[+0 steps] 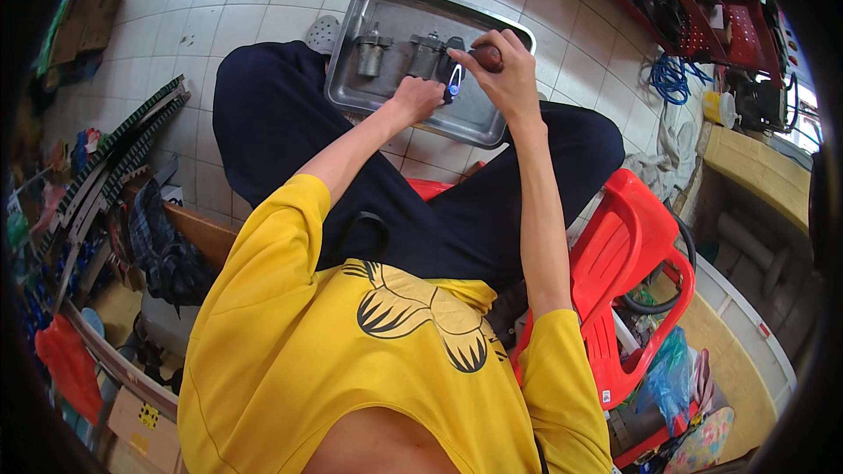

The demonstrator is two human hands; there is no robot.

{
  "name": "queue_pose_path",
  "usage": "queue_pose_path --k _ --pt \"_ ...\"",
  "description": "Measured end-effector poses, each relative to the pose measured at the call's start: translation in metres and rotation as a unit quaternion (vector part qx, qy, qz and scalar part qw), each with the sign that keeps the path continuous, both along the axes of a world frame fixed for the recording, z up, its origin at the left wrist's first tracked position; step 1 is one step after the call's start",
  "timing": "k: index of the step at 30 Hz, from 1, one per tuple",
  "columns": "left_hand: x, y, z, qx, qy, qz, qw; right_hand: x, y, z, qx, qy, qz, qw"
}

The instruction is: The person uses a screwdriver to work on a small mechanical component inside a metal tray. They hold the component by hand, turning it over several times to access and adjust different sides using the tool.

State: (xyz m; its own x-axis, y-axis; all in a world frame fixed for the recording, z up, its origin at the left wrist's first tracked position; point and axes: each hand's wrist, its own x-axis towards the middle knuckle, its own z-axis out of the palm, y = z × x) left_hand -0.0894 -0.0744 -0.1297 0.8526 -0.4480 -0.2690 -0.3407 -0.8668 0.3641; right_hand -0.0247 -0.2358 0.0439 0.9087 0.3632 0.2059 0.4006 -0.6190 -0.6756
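Observation:
A shallow metal tray (pixel 351 96) lies on the floor in front of my knees. In it stand a grey metal cylinder (pixel 371 60) with a flanged top and thin stem, and a similar cylinder (pixel 425 56) to its right. My left hand (pixel 420 98) is closed over the near part of the tray, beside a dark piece with a bright blue-white spot (pixel 454 86); what its fingers hold is hidden. My right hand (pixel 511 72) grips a brown rounded handle (pixel 487 57) from above, over the tray's right half. Whatever extends below that handle is hard to make out.
A red plastic chair (pixel 619 246) stands at my right. Farther right are a red metal rack (pixel 676 9), a blue coiled cable (pixel 674 79) and a yellow-lidded tub (pixel 720 110). Long dark-green strips (pixel 132 136) and a cardboard box (pixel 83 22) are at the left.

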Motion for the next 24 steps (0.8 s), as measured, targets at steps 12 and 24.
queue_pose_path --k 12,24 --pt "-0.003 0.005 -0.010 -0.015 -0.040 -0.007 0.999 0.003 -0.001 -0.006 0.079 0.041 0.015 0.996" --pt "-0.003 0.004 -0.005 -0.012 -0.043 -0.002 0.999 0.007 -0.007 -0.002 0.152 0.086 0.001 0.985"
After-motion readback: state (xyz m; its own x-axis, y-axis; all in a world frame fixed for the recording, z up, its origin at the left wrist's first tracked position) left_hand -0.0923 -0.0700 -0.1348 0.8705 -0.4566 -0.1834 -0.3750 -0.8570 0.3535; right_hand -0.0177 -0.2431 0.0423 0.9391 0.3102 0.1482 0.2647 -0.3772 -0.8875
